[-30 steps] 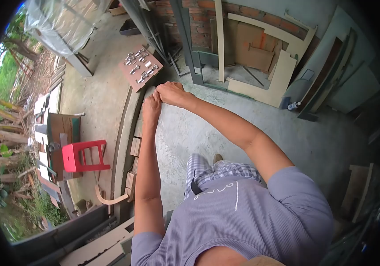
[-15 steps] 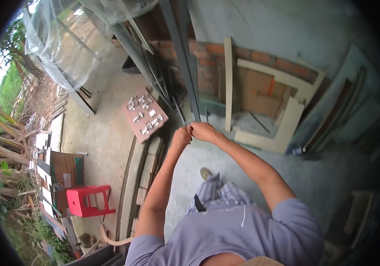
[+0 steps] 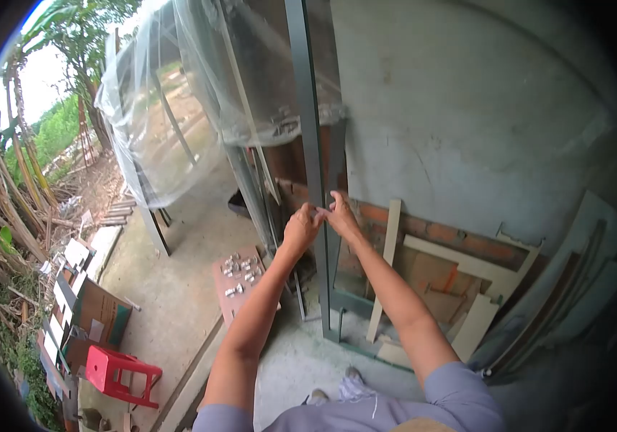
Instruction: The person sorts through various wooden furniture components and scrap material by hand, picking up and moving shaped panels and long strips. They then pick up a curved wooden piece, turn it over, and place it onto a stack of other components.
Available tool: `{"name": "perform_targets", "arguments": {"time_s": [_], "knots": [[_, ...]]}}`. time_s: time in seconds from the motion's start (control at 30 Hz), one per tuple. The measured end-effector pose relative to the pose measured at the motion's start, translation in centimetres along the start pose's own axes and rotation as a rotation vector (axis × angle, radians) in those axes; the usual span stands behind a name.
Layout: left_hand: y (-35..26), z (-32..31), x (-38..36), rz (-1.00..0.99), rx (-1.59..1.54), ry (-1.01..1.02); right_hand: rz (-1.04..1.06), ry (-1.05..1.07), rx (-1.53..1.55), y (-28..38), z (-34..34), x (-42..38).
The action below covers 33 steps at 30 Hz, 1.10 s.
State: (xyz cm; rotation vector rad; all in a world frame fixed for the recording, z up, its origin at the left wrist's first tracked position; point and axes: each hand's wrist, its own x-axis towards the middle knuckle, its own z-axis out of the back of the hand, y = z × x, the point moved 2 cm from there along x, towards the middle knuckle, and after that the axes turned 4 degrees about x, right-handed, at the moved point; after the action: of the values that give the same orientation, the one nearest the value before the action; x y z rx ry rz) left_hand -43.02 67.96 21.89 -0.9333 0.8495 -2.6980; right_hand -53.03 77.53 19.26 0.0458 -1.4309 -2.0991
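A dark grey metal post (image 3: 308, 122) stands upright in front of me, joined low down to a frame that rests on the floor. My left hand (image 3: 301, 229) is closed at the left side of the post, fingers bent together; whatever is between its fingertips is too small to make out. Just right of it, my right hand (image 3: 342, 218) is at the post's right side, with its index finger raised apart from the thumb. The fingertips of both hands nearly meet in front of the post.
A reddish board (image 3: 230, 301) with several small metal parts lies to the left. Farther left are a red stool (image 3: 122, 374) and a cardboard box (image 3: 99, 313). Clear plastic sheeting (image 3: 193, 93) hangs at upper left. Cream frame pieces (image 3: 467, 259) lean against the wall at right.
The view has tilted up, showing more wall and sheeting. My hands have come up along the post and moved slightly apart; my right index finger is now raised.
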Motion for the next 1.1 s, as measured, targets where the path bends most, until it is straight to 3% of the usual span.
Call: {"name": "perform_targets", "arguments": {"time_s": [0.13,0.3,0.37,0.43,0.6,0.7,0.8,0.87,0.97,1.1], "knots": [[0.3,0.9,1.6,0.082,-0.017,0.083,0.039,-0.062,0.023,-0.3,-1.1,4.7],[-0.7,4.7,0.3,0.281,-0.090,0.219,0.006,0.057,0.236,-2.4,-2.8,7.9],[2.6,4.8,-0.7,0.206,0.002,0.222,0.020,0.144,0.337,-3.4,-3.3,8.1],[5.1,5.5,-2.0,0.291,0.064,0.254,0.053,0.129,0.360,-3.2,-3.2,7.7],[5.7,6.9,-3.9,0.495,-0.174,0.307,0.058,0.125,0.370,-2.7,-3.2,6.6],[6.3,6.1,-3.6,0.430,-0.162,0.319,0.110,0.073,0.446,-3.0,-3.3,5.8],[2.6,6.1,-2.5,0.377,-0.193,0.293,0.108,0.088,0.452,-1.1,-2.0,3.5],[2.7,4.5,-1.3,0.178,-0.135,0.132,0.066,0.106,0.409,-0.4,-1.6,2.3],[2.4,2.2,1.4,0.063,-0.519,0.019,0.087,0.123,0.324,1.9,-1.3,-0.4],[-1.7,3.5,3.2,0.088,-0.611,-0.048,0.013,0.217,0.294,1.1,-2.6,-4.3]]}}
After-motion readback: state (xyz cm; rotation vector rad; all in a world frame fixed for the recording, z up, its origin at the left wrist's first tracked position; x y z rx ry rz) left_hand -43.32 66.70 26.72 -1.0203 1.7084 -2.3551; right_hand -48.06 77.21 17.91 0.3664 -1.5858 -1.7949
